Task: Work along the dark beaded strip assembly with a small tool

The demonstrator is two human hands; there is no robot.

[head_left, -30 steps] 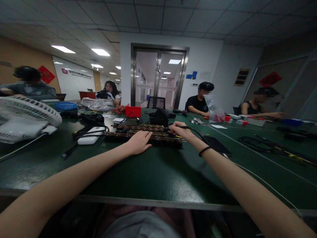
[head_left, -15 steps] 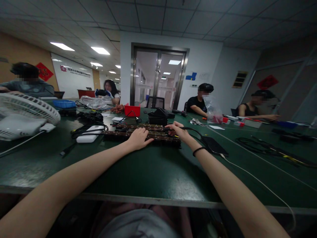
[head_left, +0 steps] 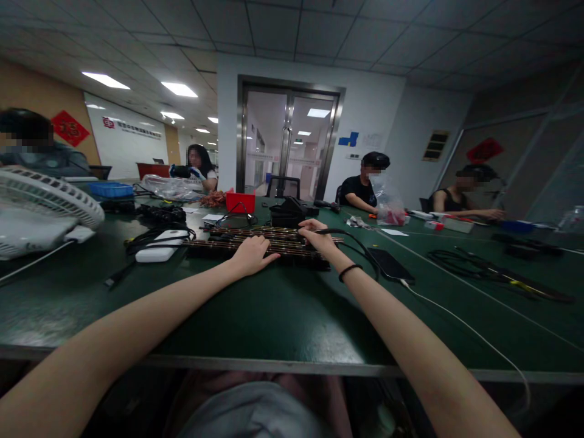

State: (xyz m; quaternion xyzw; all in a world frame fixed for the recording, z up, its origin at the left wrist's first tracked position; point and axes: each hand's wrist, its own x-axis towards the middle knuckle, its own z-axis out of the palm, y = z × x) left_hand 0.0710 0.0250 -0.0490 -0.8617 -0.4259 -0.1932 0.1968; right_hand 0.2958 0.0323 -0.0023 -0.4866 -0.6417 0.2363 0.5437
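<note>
A row of thin, dark rods or strips with copper-coloured lines (head_left: 283, 244) lies crosswise on the table in front of me, over a dark base. My left hand (head_left: 250, 256) rests palm down on the near side of these strips, thumb stretched out to the right. Over their right end, my right hand (head_left: 317, 237) is closed in a pinch around a slim dark tool whose shape is mostly hidden by the fingers. From that hand a black cable (head_left: 353, 236) curves away to the right. Its working tip cannot be made out.
A phone (head_left: 391, 265) with a white cord lies to the right. At left are a white box-like device (head_left: 163, 248), black cables and a white fan (head_left: 43, 204). Farther back stand a red bin (head_left: 240, 202) and a blue tray (head_left: 112, 190). Several people sit around the green table.
My right hand has shifted slightly left along the strips, still pinching the cabled tool. My left hand stays in place on them. The whole view has turned a little.
</note>
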